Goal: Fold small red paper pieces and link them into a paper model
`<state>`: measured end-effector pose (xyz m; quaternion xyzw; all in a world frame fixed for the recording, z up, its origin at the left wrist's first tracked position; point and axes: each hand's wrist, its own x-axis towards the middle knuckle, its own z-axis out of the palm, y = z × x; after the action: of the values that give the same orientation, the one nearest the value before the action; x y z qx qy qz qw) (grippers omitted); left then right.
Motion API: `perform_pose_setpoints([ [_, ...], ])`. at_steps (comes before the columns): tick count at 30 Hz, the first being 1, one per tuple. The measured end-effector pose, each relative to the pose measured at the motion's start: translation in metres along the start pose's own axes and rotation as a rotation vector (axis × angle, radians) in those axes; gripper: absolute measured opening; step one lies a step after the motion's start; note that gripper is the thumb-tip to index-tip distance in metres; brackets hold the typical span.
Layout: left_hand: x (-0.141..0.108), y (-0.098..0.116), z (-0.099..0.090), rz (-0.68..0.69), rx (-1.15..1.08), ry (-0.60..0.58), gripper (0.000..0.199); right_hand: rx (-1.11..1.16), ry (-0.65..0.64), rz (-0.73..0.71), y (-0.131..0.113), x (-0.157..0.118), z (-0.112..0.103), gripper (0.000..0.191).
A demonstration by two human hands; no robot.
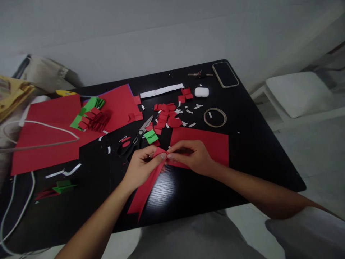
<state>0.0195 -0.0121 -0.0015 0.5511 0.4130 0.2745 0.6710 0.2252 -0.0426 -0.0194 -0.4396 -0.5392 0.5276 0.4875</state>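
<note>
A long folded red paper strip slants down toward the table's front edge. Its upper end is pinched between the thumb and fingers of my left hand. My right hand pinches that same end from the right, its fingertips touching those of my left hand. Beneath my right hand lies a flat red sheet. Black-handled scissors rest partly open just beyond my left hand, beside a small folded green paper piece. Folded red pieces are heaped behind them.
On the black table are large red sheets, a green and red folded bundle, a white strip, a tape roll, a white case and a phone. A white cable crosses the left side.
</note>
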Motion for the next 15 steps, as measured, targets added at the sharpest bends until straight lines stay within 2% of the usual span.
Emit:
perform_pose_setpoints([
  [6, -0.0019, 0.0015, 0.0004, 0.039, 0.046, 0.007, 0.023, -0.043, -0.011, -0.003, -0.0001, -0.0003, -0.0014, 0.012],
  [15, -0.0017, 0.0002, -0.0011, 0.024, -0.001, -0.003, 0.021, -0.081, -0.012, -0.057, 0.0006, 0.0015, -0.0021, 0.013],
])
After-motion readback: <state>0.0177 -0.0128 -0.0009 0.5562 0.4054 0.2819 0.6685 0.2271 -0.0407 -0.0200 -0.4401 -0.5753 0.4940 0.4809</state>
